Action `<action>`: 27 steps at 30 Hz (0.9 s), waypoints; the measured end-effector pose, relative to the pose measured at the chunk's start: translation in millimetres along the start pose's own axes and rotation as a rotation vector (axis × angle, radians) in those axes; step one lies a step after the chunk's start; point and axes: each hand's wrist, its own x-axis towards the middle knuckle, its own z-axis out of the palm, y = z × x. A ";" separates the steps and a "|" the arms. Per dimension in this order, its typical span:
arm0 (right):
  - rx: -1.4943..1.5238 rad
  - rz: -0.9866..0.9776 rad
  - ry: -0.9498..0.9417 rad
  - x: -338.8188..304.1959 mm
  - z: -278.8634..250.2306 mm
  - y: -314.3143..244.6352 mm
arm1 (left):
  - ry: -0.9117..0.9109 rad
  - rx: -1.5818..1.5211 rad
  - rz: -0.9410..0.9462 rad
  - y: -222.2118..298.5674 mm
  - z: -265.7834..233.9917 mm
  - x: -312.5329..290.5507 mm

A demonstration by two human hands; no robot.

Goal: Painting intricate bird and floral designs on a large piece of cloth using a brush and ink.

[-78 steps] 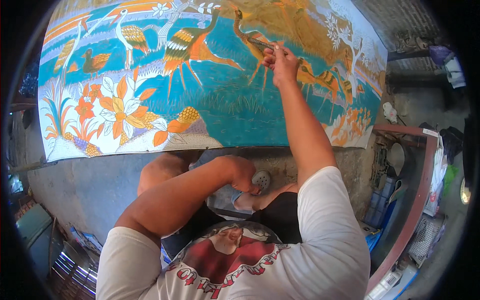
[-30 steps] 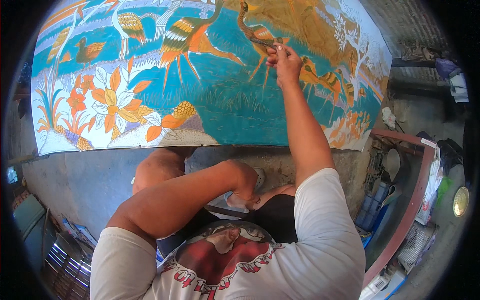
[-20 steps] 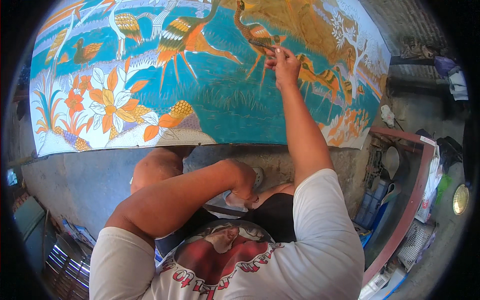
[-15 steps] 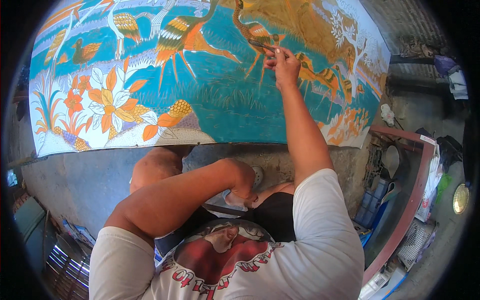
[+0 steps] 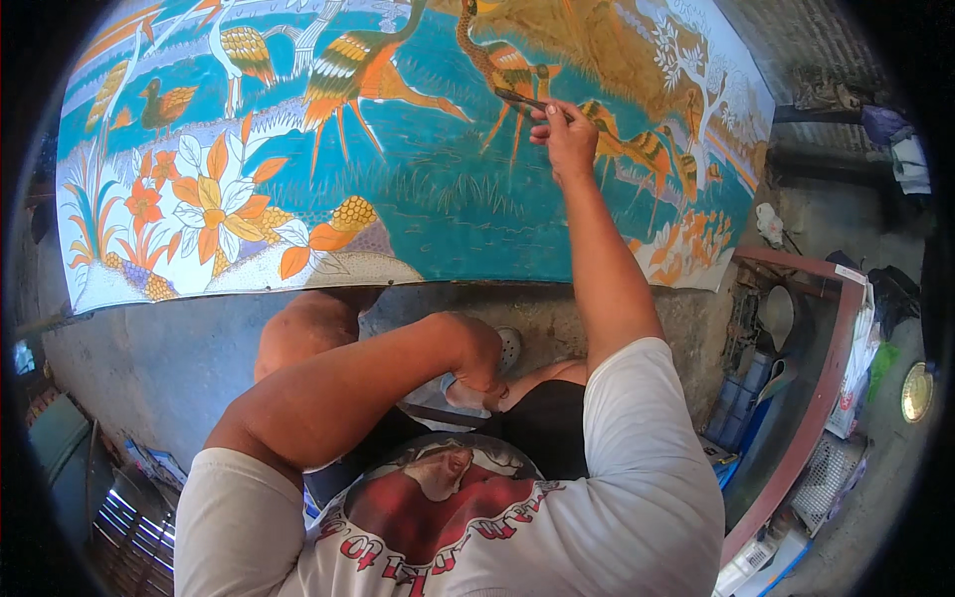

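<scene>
My right hand (image 5: 571,143) is closed round a dark-handled paintbrush (image 5: 525,99), thumb and fingers pinching it. The brush points left, with its tip at the body of a long-necked orange and brown bird (image 5: 507,68) on a large painted canvas (image 5: 487,224). My left hand (image 5: 481,378) hangs bent at the wrist over my lap, close to my bare leg. Its fingers are mostly hidden, so whether they hold something cannot be made out. Around the brush, the picture has teal water, several more birds, and flowers in orange and white.
The canvas's lower edge runs just above my knees (image 5: 308,333). On the right stands a reddish-brown frame (image 5: 831,398) with a blue container (image 5: 741,398) inside it. A perforated pale basket (image 5: 824,483) and a round gold-coloured plate (image 5: 916,392) lie beyond it. Slatted wood (image 5: 134,532) is at lower left.
The brush tip and my right hand have shifted very slightly downward over the bird's body. My left arm stays nearly where it was; the whole view has moved a little.
</scene>
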 end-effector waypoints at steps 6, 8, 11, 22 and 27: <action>0.025 -0.004 0.020 -16.5 -16.6 -13.6 | 0.041 0.002 0.031 -13.5 5.0 9.6; 0.154 0.051 0.059 -38.1 -29.7 -22.1 | 0.033 -0.022 0.009 -15.7 -0.3 4.0; 0.298 0.138 0.109 -85.9 -75.3 -30.0 | 0.023 -0.025 -0.012 -15.7 -3.6 3.8; 0.209 0.420 0.820 -427.1 -375.1 25.1 | -0.143 0.050 -0.082 -85.9 28.3 82.6; 0.352 0.520 1.062 -643.0 -442.2 52.2 | -0.091 -0.097 -0.311 -80.5 26.7 63.8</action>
